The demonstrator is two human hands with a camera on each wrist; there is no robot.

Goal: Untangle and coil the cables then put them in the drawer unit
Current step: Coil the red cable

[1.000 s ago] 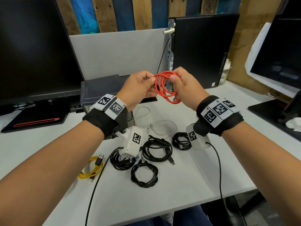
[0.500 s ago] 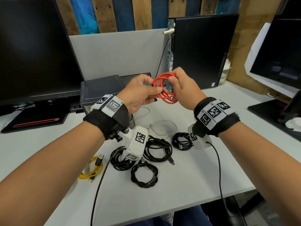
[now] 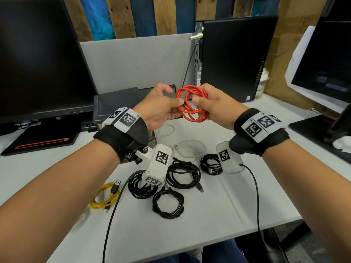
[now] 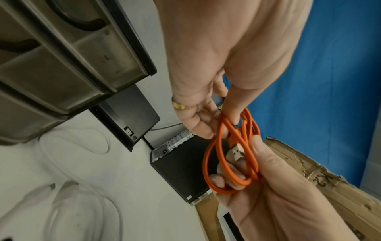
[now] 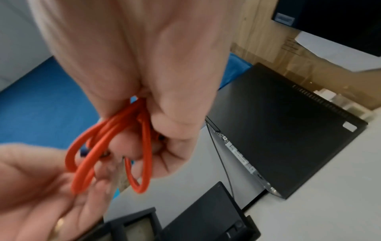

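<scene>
Both hands hold a coiled red-orange cable (image 3: 191,106) in the air above the white table (image 3: 218,209). My right hand (image 3: 207,103) grips the loops on their right side, with its fingers curled through them (image 5: 115,146). My left hand (image 3: 171,105) pinches the cable end at the coil's left edge. A USB plug (image 4: 236,152) shows inside the loops in the left wrist view. The grey drawer unit (image 3: 117,101) stands behind my left hand, and its translucent drawers (image 4: 62,65) show a dark cable inside.
On the table below lie several black coils (image 3: 183,174), a yellow cable (image 3: 105,196) and a loose white cable (image 3: 188,149). A monitor (image 3: 41,59) stands at the left, a PC tower (image 3: 233,57) behind, and another monitor (image 3: 322,69) at the right.
The red-orange coil has turned from edge-on to face me, and its loops look wider. My left hand has shifted to pinch the cable end at the coil's left edge.
</scene>
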